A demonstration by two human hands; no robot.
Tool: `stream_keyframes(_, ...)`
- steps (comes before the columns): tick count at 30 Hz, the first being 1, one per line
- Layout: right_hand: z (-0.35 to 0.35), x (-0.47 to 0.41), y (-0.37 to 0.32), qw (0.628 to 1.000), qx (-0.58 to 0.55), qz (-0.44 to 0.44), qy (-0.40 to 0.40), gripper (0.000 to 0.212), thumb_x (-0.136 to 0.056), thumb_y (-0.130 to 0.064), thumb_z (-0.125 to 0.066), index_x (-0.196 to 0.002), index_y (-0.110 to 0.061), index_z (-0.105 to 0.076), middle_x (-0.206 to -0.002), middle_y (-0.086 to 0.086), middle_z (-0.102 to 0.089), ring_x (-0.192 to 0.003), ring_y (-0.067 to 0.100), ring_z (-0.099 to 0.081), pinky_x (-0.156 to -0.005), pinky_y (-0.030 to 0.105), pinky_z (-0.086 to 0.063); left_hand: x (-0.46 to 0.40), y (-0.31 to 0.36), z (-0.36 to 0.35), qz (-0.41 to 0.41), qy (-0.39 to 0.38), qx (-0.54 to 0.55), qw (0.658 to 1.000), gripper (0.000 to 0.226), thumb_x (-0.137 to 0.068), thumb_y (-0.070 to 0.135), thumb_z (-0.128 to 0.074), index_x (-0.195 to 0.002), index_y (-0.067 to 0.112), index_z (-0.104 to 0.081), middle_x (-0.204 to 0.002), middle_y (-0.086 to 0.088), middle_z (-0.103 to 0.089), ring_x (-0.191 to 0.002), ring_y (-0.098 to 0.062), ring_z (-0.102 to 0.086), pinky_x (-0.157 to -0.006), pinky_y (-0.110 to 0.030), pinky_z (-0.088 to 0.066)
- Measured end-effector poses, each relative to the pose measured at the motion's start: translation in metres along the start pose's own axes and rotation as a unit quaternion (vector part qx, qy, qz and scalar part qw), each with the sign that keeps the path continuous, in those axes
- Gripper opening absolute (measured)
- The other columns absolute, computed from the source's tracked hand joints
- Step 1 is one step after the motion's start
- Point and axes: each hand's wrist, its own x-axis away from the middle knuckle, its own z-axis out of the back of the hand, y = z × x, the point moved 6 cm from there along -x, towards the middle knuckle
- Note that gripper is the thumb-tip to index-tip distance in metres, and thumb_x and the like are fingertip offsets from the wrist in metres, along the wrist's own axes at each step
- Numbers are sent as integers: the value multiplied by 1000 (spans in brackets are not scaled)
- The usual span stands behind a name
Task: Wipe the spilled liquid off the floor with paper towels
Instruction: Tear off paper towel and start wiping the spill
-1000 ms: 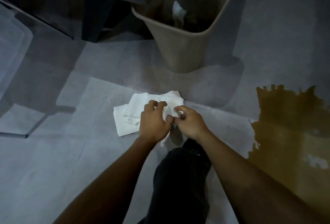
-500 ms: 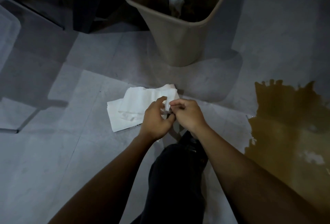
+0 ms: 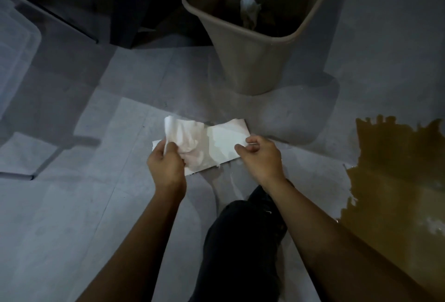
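I have my left hand (image 3: 166, 164) and right hand (image 3: 261, 157) pinching opposite ends of a thin paper towel (image 3: 207, 145) above the floor (image 3: 72, 217), left of the brown spill (image 3: 395, 181); it looks flimsy, tear-prone, best bunched.

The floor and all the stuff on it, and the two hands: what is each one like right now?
Paper towel: white, stretched between both hands.
Left hand: grips the towel's crumpled left end.
Right hand: pinches the towel's right edge.
Spilled liquid: brown puddle, not yet wiped.
Bin: open, standing, crumpled paper inside.
Floor: grey, wet on the right.
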Motion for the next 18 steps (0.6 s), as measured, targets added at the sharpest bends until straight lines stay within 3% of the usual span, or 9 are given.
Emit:
stream_keyframes(4,-23,1,-7,1000,20,4,-14,53,-76,-53,-80,-114,-19,-65,-95,-2,-70,-88,11,-66,-64,10,-41,-17,0,26,65,17,94,993,25,-93,-1,-41,-90,6,-65,-79,-4,-64,-77,-22,-64,-63,-32,-56)
stream_keyframes(8,-45,4,-22,999,25,8,-45,54,-80,-57,-75,-119,-22,-66,-99,-7,-69,-96,10,-65,-77,20,-46,-28,-2,44,123,34,177,976,22,-89,-5,-44,-80,8,-59,-79,-6,-58,-76,-21,-58,-63,-29,-55)
stream_keyframes(10,-58,9,-28,995,-7,-1,-101,58,-77,-63,-75,-121,-28,-64,-104,-12,-65,-98,8,-65,-84,25,-52,-29,-5,41,147,2,204,968,22,-90,-6,-44,-85,4,-62,-80,-9,-64,-78,-24,-63,-71,-35,-59)
stream_keyframes(13,-77,22,-38,982,-58,9,-177,73,-59,-74,-78,-121,-38,-63,-110,-12,-65,-102,7,-66,-90,42,-59,-16,-6,20,147,-101,162,971,26,-93,-9,-44,-103,-2,-66,-87,-17,-74,-79,-28,-71,-68,-35,-62)
stream_keyframes(15,-83,29,-44,978,-63,40,-194,68,-58,-66,-85,-117,-37,-65,-108,-13,-69,-101,6,-68,-86,42,-61,-8,-7,6,153,-144,159,965,29,-96,-9,-49,-119,-4,-65,-104,-24,-74,-88,-32,-75,-70,-38,-63)
stream_keyframes(18,-77,32,-51,983,-21,96,-152,39,-70,-38,-90,-102,-30,-69,-93,-13,-72,-85,5,-70,-76,33,-60,1,-7,-7,165,-165,173,957,20,-99,-2,-58,-117,-6,-65,-110,-26,-73,-96,-36,-75,-76,-40,-62)
